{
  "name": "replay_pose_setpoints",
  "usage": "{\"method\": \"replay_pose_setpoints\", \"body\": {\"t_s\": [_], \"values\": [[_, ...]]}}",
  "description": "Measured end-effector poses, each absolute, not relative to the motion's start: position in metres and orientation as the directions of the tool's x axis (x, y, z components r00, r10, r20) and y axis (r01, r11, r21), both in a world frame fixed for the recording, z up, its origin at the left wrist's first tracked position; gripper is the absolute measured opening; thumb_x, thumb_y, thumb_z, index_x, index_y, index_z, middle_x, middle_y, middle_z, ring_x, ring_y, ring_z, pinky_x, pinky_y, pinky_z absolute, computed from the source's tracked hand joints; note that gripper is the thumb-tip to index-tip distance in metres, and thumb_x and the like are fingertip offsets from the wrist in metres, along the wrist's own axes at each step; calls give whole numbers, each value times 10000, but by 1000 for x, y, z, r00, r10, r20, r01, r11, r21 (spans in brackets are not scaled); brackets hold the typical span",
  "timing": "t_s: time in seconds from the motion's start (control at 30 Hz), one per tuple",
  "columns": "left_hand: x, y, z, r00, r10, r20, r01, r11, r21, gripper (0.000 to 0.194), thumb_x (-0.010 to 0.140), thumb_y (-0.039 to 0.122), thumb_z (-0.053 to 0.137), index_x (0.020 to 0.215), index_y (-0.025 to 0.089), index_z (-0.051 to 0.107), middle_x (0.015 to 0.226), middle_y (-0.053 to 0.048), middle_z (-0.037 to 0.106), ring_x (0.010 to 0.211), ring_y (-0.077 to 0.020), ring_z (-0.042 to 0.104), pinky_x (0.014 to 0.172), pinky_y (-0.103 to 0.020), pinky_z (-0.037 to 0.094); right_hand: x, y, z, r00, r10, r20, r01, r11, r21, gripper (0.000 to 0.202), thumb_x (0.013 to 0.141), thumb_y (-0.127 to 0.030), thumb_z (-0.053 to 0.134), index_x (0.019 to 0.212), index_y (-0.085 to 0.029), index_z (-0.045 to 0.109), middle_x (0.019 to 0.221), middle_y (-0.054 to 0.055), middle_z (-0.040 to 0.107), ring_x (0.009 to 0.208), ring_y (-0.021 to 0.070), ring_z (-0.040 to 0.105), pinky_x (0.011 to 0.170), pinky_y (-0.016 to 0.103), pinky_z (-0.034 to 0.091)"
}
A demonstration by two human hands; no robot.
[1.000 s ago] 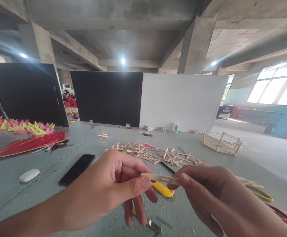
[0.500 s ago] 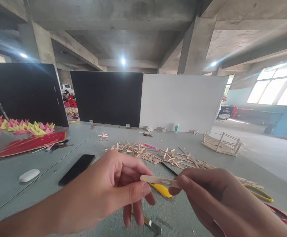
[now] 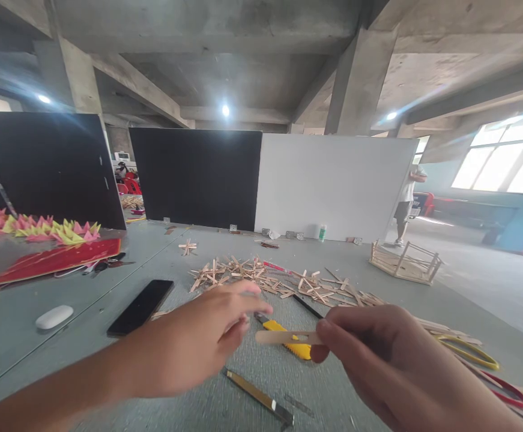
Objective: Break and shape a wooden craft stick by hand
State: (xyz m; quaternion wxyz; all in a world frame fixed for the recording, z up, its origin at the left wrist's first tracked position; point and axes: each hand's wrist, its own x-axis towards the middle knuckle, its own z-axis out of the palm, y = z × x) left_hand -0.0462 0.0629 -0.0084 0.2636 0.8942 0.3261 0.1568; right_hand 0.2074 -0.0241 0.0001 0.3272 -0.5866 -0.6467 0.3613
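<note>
Pinched between the thumb and fingers of my right hand (image 3: 373,360) is a flat wooden stick (image 3: 272,338) with a small slot in it. My left hand (image 3: 198,336) is off the stick, a little to its left, with its fingers apart and nothing seen in them. Behind the stick lies a yellow utility knife (image 3: 288,342) on the grey table. Nearer to me are metal tweezers (image 3: 256,391). A heap of wooden sticks (image 3: 252,276) spreads beyond both hands, and a black rod (image 3: 308,306) lies in front of it.
A black phone (image 3: 140,307), a white case (image 3: 54,317) and a red board (image 3: 58,261) are on the left. Yellow-handled scissors (image 3: 471,353) and a small stick-built fence (image 3: 405,264) are on the right. Upright panels (image 3: 333,186) line the back. A person (image 3: 406,204) stands beyond them.
My left hand has let go of the stick and moved left, uncovering the knife and tweezers. My right hand still holds the stick. A person has come into view at the right.
</note>
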Motion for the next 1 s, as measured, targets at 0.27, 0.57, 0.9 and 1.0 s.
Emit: {"method": "replay_pose_setpoints", "body": {"t_s": [0.27,0.57,0.9,1.0], "values": [[-31,42,12,763,643,65,342,-487,804,348,1096,313,391,1330,323,649,1203,-28,733,1067,-216,694,941,-361,550,192,-20,5,-65,989,132,583,145,-799,400,950,-509,570,689,-218,653,541,-61,311,489,106,286,401,238,207],[-31,47,25,870,468,-156,317,-290,903,230,1036,217,527,1217,225,669,1072,-51,762,732,-126,724,500,-178,413,193,-15,0,-125,984,127,575,176,-799,389,957,-475,580,675,-210,620,526,-73,333,467,94,279,397,232,211],[-35,52,32,766,637,-85,351,-303,886,330,1095,423,452,1031,165,647,775,0,718,578,-92,604,564,-223,421,190,23,-49,-197,874,445,804,404,-436,351,1067,-332,371,912,-195,654,752,33,630,647,159,557,651,310,426],[-35,52,31,772,631,-76,334,-300,894,345,1097,439,450,1022,167,648,771,1,723,560,-84,603,528,-217,396,185,33,-80,-347,889,298,812,444,-380,102,903,-235,658,805,-210,676,787,22,683,663,151,615,632,273,433]]}}
